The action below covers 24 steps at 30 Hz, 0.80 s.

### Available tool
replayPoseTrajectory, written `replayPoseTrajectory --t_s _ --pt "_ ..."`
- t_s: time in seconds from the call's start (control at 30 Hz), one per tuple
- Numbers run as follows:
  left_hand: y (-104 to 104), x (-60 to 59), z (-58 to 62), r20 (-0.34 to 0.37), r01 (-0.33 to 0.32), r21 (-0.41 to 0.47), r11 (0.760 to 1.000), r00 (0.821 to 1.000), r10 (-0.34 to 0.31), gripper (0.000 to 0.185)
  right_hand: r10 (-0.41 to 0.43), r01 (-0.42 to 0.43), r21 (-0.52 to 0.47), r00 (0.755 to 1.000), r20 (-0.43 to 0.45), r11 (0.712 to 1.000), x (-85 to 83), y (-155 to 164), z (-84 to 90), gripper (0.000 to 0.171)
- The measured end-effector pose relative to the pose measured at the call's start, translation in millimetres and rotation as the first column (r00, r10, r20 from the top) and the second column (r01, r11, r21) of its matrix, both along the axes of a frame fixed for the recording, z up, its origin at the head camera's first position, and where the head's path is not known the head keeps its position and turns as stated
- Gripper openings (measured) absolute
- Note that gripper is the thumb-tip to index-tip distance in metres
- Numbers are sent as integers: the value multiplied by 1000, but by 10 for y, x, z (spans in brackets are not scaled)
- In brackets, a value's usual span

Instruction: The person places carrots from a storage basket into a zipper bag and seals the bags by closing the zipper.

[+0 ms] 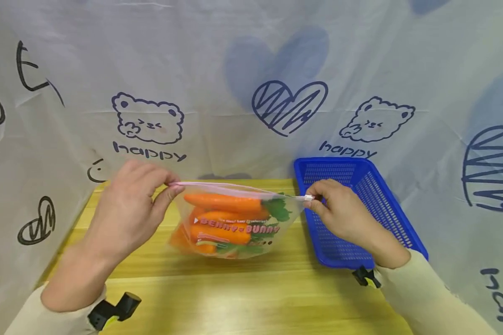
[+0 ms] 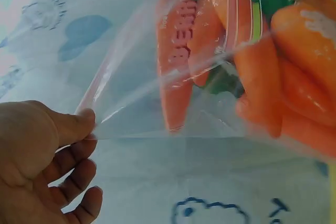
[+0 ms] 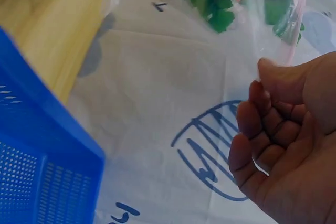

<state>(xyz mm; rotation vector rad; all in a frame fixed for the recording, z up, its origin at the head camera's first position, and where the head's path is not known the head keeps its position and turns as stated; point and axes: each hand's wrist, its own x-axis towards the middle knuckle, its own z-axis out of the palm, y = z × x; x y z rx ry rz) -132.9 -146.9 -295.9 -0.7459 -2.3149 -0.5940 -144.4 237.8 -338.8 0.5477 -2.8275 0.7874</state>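
A clear zip bag (image 1: 234, 223) printed with "BENNY BUNNY" hangs just above the wooden table (image 1: 243, 298), holding several orange carrots (image 1: 222, 203) with green tops. My left hand (image 1: 131, 204) pinches the bag's left top corner by the pink zip strip (image 1: 218, 186). My right hand (image 1: 339, 211) pinches the white zip slider (image 1: 308, 198) at the bag's right end. In the left wrist view the left hand (image 2: 42, 161) pinches the bag's corner (image 2: 100, 124), with the carrots (image 2: 257, 66) hanging beyond. In the right wrist view the right hand (image 3: 286, 140) grips the bag's edge (image 3: 278, 35).
A blue plastic mesh basket (image 1: 360, 209) stands on the table's right side, behind my right hand. A white cloth (image 1: 251, 70) printed with bears, hearts and "happy" encloses the back and both sides.
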Motion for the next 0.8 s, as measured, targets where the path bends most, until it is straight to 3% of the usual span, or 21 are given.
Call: replayPoseTrajectory --t_s 0.13,0.27,0.37,0.57,0.7,0.8 --pt "-15 -45 -212 110 6 -74 997 994 3 7 10 -10 -15 1000 9 1000 21 23 -128 5" --pt "-70 -63 -414 238 -35 -109 993 969 60 6 39 -38 -3 997 72 999 23 -28 -286 5" --pt "-98 -61 -521 289 -49 -122 991 954 83 7 60 -67 51 989 136 996 23 -64 -401 5" --pt "-30 -66 -587 260 -2 -134 991 965 37 7 112 -134 114 978 179 984 81 -115 -402 8" --pt "21 -57 -583 222 12 -133 991 975 18 7 177 -178 -5 977 118 984 172 -327 -313 9" --pt "44 -56 -576 217 13 -129 992 976 16 6 253 -249 -51 964 77 967 244 -600 -324 14"
